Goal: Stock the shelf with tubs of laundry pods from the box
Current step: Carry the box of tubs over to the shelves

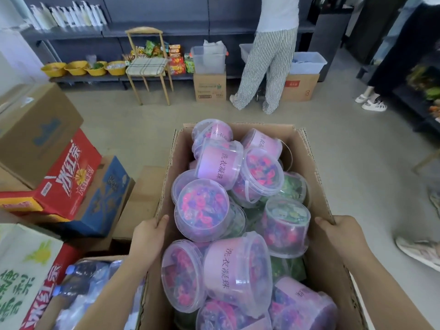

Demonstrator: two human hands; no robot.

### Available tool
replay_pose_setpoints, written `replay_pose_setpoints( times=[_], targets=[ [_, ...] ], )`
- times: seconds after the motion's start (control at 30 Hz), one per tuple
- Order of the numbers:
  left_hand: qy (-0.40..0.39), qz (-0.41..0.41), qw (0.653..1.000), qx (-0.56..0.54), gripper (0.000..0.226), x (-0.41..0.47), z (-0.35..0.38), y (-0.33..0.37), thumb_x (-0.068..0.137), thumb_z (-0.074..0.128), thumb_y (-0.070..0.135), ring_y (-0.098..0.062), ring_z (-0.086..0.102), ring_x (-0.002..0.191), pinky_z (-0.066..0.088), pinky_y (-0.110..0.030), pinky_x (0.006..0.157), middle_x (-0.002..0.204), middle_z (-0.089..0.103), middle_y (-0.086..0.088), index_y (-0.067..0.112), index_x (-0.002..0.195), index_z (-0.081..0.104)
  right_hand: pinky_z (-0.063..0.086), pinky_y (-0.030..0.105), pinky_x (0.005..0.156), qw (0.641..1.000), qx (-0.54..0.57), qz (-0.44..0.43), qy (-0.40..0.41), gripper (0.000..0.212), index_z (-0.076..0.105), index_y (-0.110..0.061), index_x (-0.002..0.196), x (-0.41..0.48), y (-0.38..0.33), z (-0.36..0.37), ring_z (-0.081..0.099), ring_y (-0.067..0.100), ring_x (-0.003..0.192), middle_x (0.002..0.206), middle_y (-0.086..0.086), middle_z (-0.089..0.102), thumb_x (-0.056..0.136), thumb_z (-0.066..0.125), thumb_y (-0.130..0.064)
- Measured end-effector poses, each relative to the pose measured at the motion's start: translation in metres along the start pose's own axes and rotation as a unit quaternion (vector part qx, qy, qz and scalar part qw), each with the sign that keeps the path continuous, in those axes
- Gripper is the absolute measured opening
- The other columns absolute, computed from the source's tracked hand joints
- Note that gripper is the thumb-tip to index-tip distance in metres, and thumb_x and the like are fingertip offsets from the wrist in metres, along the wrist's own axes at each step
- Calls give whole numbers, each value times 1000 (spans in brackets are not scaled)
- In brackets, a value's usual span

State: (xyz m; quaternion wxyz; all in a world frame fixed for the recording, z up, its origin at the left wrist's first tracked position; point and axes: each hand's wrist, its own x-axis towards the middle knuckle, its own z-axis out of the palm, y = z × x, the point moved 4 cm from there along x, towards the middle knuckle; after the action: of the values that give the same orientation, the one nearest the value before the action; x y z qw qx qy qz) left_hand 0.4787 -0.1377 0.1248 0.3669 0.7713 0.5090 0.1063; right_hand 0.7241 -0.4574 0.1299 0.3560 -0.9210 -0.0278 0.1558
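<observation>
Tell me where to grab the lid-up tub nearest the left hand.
Grip the lid-up tub around its round lid rim, coming from above. It lies topmost, lid facing up, with its sides crowded by neighbouring tubs. The left hand is closest.

Near end of box (309, 163) off bottom edge; lower tubs (289, 269) mostly buried

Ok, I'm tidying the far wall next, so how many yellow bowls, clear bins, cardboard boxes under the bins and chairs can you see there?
Yellow bowls: 4
Clear bins: 3
Cardboard boxes under the bins: 2
Chairs: 1
Total: 10
</observation>
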Motion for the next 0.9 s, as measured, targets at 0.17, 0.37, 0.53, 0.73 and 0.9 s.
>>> replay_pose_setpoints(
  times=[0.17,0.37,0.53,0.73,0.9],
  targets=[
    [-4,-6,1000,5,53,97,20,49,97,46,23,-21,35,52,25,-33,57,50,39,-7,7,48,32,30,30,50,1000,-15,-6,-3,40,50,2,56,101,-64,10,42,30,50,51,16,47,89,60,-18],
    [12,-5,1000,4,50,199,23,116,97,45,25,-27,43,61,31,-32,61,55,44,-8,6,52,36,27,31,50,999,-18,-27,1,41,44,-1,54,200,-144,7,37,28,49,51,13,41,89,60,-16],
    [40,2,999,-11,49,281,29,165,98,44,24,-31,44,59,28,-32,60,55,47,-14,8,52,35,30,31,52,998,-4,-62,-7,39,47,-3,54,294,-211,14,40,26,50,50,14,44,88,61,-18],
    [70,-25,997,-10,52,386,54,210,98,44,24,-25,36,60,27,-32,59,50,36,-3,10,50,31,31,30,53,994,1,-101,-45,35,56,1,61,432,-285,41,44,25,51,52,17,46,87,61,-21],
    [98,-78,991,-36,51,476,72,252,97,46,23,-27,38,62,30,-33,61,50,39,-6,8,49,35,31,31,53,988,-28,-136,-72,36,55,4,59,549,-366,73,46,25,53,53,18,47,86,62,-19]
  ],
)
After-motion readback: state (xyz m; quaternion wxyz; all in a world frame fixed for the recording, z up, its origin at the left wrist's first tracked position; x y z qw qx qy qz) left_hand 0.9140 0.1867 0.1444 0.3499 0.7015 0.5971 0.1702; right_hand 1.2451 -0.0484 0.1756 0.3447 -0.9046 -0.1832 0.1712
